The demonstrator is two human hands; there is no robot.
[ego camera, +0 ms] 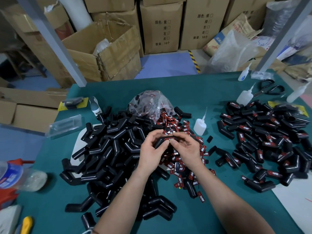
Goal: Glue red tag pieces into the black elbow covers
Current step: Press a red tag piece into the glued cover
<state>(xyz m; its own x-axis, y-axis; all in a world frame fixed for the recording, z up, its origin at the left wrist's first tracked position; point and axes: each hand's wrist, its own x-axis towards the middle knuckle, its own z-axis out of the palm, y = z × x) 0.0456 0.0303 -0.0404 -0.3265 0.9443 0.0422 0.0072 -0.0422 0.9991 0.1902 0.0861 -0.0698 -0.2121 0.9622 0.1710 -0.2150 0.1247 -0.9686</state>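
My left hand (152,150) grips a black elbow cover (162,141) above the table's middle. My right hand (186,147) pinches the same cover's right end, its thumb on the red tag (169,139) set into the cover. A big heap of plain black elbow covers (108,156) lies to the left. Loose red tags (182,159) are strewn under and beyond my hands, spilling from a clear bag (150,103). A small glue bottle (200,124) stands just right of the tags. Covers with tags on them (263,141) are piled at the right.
Two more glue bottles (244,97) and black scissors (269,87) lie at the far right of the green table (194,92). A tape roll (10,174) and a yellow knife (27,224) sit at the near left. Cardboard boxes (160,26) stand behind the table.
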